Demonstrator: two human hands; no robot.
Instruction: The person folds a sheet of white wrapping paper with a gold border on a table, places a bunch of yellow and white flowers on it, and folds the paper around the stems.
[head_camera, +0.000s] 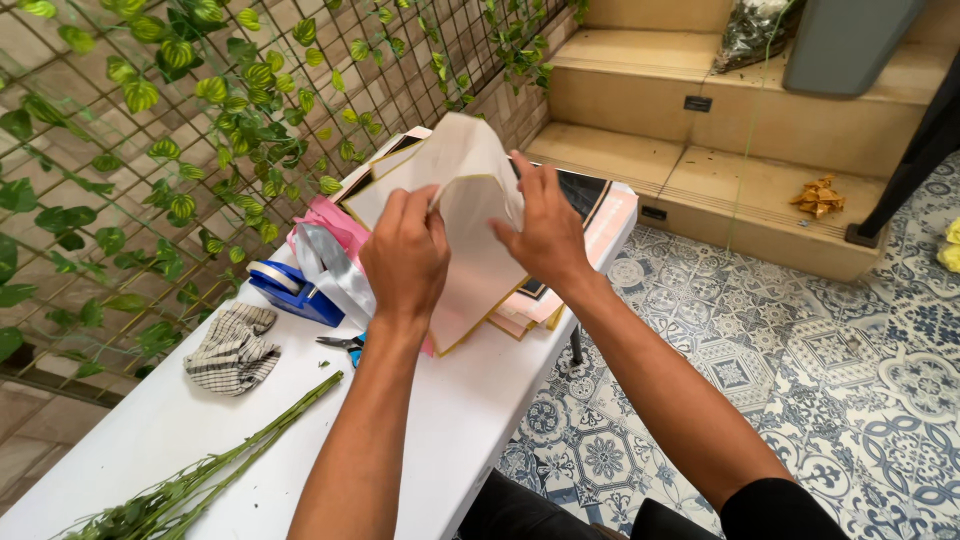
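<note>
My left hand (405, 255) and my right hand (545, 225) both grip a pale wrapping sheet (470, 165) with a thin gold edge, lifted and bent above a stack of pink, black and white sheets (590, 215) on the white table (440, 420). The sheet curls upward between my fingers. Its lower part hangs down in front of the stack.
A blue tape dispenser (290, 285), silver ribbon (335, 270), scissors (345, 343) and a checked cloth (232, 348) lie left of my hands. Green stems (220, 470) rest at the table's near end. A wire grid with ivy leaves (200, 110) stands left; tiled floor and steps lie right.
</note>
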